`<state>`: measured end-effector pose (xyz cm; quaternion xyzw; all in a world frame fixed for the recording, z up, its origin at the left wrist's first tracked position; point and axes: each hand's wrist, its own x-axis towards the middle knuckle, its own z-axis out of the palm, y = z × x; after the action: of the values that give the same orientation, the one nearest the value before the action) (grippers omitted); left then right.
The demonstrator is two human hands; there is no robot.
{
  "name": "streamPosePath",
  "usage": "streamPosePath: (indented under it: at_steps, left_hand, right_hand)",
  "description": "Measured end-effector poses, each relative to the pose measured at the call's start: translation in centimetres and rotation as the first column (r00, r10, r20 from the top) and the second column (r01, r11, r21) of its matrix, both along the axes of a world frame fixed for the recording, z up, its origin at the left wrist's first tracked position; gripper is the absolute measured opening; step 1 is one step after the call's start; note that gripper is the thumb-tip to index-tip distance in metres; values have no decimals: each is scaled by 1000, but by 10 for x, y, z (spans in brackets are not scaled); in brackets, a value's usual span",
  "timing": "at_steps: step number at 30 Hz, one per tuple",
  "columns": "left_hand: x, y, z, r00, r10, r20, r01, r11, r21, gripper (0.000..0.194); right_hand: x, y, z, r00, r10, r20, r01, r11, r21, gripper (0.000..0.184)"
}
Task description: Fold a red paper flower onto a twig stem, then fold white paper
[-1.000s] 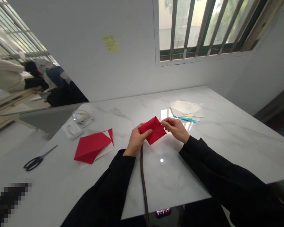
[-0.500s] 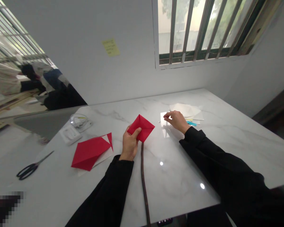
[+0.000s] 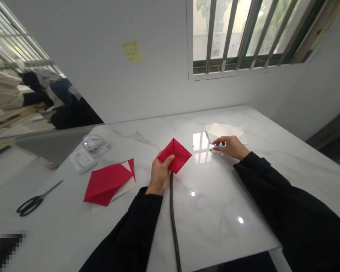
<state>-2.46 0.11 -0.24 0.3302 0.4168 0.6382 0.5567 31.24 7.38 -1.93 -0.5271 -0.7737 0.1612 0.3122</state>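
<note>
My left hand (image 3: 159, 174) pinches a small folded red paper square (image 3: 176, 155) and holds it up just above the white marble table (image 3: 209, 196). My right hand (image 3: 230, 146) lies farther right on the table. Its fingers rest on the near edge of a stack of paper sheets (image 3: 225, 132), closed on a thin blue strip (image 3: 218, 144) at the stack's edge. Both arms are in black sleeves.
A larger folded red sheet (image 3: 107, 181) lies left of my left hand. Black scissors (image 3: 35, 199) lie at the far left. A white case (image 3: 81, 159) and a coiled cable (image 3: 95, 143) sit behind them. A dark cord (image 3: 174, 223) runs toward me.
My right hand let go of the red square and reached right to the paper stack, where it now touches the blue strip. My left hand keeps the red square, moved slightly.
</note>
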Motion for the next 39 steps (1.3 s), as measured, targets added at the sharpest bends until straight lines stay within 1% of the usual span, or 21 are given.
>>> streamPosePath:
  at_steps: [2,4,8,10,14,16,21,24,26,29,34,36,39]
  left_hand:
    - [1,0,0,1000,-3,-6,3,1000,-2,59]
    - [1,-1,1,1000,-9,-10,9,1000,-3,63]
    - [1,-2,4,999,-21,-27,21,1000,-1,66]
    - [1,-3,5,999,-20,-36,19,1000,-4,66]
    - [1,-4,5,999,-13,-45,12,1000,-11,66]
    - [2,-4,5,999,-12,-53,11,1000,-11,66]
    - [3,-5,4,996,-17,-82,16,1000,-14,64]
    - [0,-2,2,994,2,-107,-3,1000,-12,65]
    - [-1,-1,0,993,16,-120,-17,1000,-11,67]
    - [-3,1,-3,991,22,-134,-24,1000,-10,68]
    - [-3,2,-5,991,18,-132,-19,1000,-7,63]
    - [-3,2,-6,989,20,-148,-20,1000,0,61]
    - [-3,3,-8,985,29,-172,-28,1000,6,61]
  right_hand:
    - [-9,-1,-1,1000,17,0,-17,999,-43,19]
    - [-16,-2,-1,999,36,-16,-38,996,-81,15]
    - [-19,-3,-4,998,44,-37,-48,993,-110,10]
    - [-18,-3,-4,999,22,-43,-25,995,-92,10]
    - [-19,-3,-3,999,-28,-39,29,1000,4,7]
    - [-20,-2,-2,999,-39,9,39,999,24,8]
    - [-26,0,-4,980,-56,193,45,997,61,17]
    - [-29,-3,-8,969,-53,241,36,997,73,22]
    - [-29,-5,-9,967,-57,248,43,997,61,22]
    - [-24,-5,-8,974,-87,209,80,996,42,19]
    - [-13,-2,-2,983,-159,90,153,985,75,17]
    - [-13,-2,-2,986,-157,60,153,986,67,17]
    - [-18,-4,-4,992,-114,46,114,993,17,14]
